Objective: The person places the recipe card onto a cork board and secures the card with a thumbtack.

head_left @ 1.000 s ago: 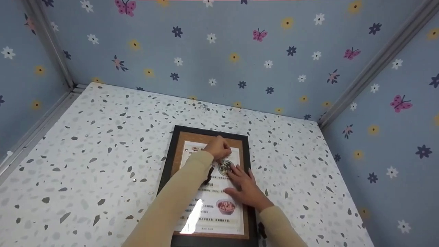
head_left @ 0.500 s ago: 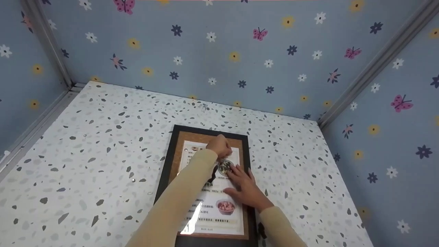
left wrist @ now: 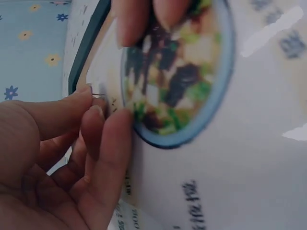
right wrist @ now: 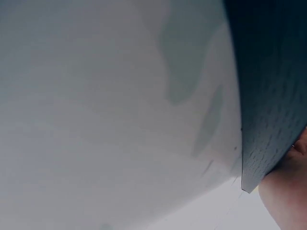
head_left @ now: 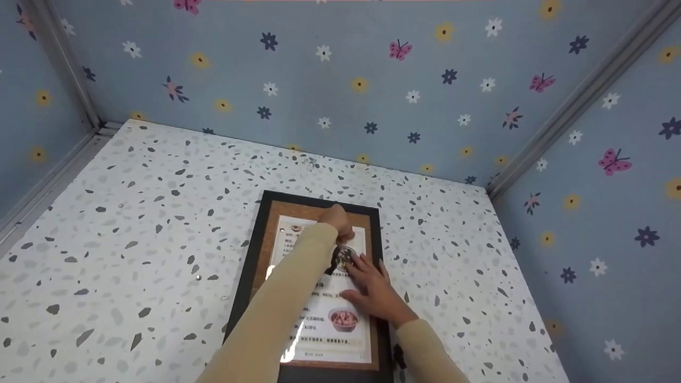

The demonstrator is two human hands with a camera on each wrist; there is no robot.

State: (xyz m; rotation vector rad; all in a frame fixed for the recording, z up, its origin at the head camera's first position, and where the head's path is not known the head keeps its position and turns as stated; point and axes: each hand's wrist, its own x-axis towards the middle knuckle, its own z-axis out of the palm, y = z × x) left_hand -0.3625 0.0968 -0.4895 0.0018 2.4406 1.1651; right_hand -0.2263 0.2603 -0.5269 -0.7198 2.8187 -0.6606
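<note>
Head view: one frame (head_left: 375, 234), black, lying on the table (head_left: 143, 234), speckled white; inside it, one board (head_left: 298, 211), brown; on the board, one sheet (head_left: 330, 303), glossy, printed, its long side following the frame's. On the sheet: one soup picture (head_left: 344, 257) at the upper right, one small bright stud (head_left: 282, 230) near the upper left corner. One similar bright dot (head_left: 199, 277) lies on the table, left of the frame, well apart; too small to identify. Your left hand (head_left: 336, 222): at the sheet's upper right, above the soup picture; in the left wrist view, thumb and finger pinch a thin shaft, seemingly a pin (left wrist: 97, 94), close to the sheet; whether its point is in, you cannot tell from here. Your right hand (head_left: 378, 292): fingers extended and spread, laid on the sheet, fingertips at the soup picture's edge, gripping nothing visible. In the right wrist view, mostly the frame's textured side. Step in hand, by judgement: working the pin at the upper right corner, whether in or out being unclear. Next move, by judgement: keep your right hand's pressure flat, hold the pin square to the sheet, and move it straight, without dragging the sheet.
</note>
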